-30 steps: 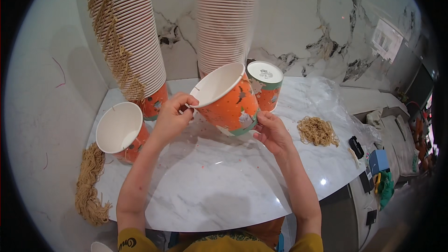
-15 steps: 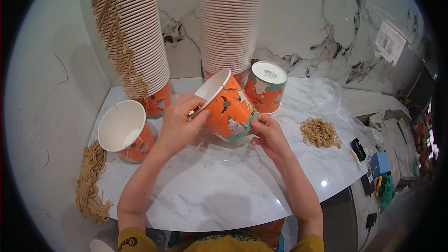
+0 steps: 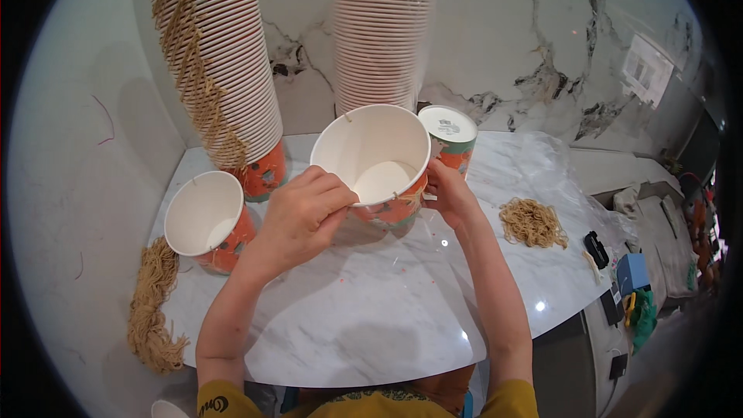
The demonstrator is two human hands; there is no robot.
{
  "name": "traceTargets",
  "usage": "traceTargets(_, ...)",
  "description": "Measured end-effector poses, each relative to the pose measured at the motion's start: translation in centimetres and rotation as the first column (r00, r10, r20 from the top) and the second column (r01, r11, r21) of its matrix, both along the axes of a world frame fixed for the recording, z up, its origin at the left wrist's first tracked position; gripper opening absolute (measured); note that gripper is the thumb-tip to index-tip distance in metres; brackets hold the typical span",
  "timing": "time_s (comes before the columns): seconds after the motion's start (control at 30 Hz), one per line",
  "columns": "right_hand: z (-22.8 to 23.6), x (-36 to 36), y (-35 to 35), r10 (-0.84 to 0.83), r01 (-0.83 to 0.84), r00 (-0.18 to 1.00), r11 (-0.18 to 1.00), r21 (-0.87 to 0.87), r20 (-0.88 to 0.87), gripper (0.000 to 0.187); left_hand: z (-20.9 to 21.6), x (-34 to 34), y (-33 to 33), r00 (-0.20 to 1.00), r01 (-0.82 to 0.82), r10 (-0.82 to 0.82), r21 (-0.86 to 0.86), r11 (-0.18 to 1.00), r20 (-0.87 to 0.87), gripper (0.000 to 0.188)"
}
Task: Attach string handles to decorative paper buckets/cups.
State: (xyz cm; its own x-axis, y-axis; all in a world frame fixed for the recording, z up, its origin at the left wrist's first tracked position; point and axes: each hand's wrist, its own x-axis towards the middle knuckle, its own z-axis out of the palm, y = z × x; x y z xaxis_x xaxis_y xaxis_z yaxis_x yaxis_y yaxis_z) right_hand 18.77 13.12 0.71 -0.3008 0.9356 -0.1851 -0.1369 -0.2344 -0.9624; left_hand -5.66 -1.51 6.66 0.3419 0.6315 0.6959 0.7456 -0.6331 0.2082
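Now a round, orange, white-lined paper tub (image 3: 375,143) is held tilted, right of the tall, string-draped paper-tub stack (image 3: 238,54), rim finger-pinched by the left hand (image 3: 303,217), side gripped by the right hand (image 3: 450,192).

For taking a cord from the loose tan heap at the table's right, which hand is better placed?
Probably the right hand: on the right side of the cup, it is nearer the tan heap. The left hand grips the rim, farther away.
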Motion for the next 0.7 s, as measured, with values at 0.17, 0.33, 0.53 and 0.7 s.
traceTargets(0.17,0.7,0.6,0.7,0.08,-0.089,0.989,0.994,0.067,0.123,0.024,0.5,0.0,-0.2,1.0,-0.006,0.007,0.005,1.0,-0.021,0.022)
traceTargets(0.33,1.1,-0.4,0.6,0.139,-0.128,0.979,0.989,-0.08,0.151,0.019,0.1,0.2,-0.5,0.992,0.003,0.007,0.077,0.997,-0.127,0.022)
traceTargets(0.53,-2.5,-0.2,2.0,0.198,-0.183,0.975,0.974,-0.136,0.105,0.021,0.4,1.1,-0.8,0.976,0.056,-0.039,0.07,0.996,-0.215,0.022)
traceTargets(0.7,-3.5,0.1,2.0,0.203,-0.197,0.979,0.965,-0.174,0.017,0.02,0.9,1.1,-1.1,0.982,0.058,-0.048,0.049,0.997,-0.181,0.023)
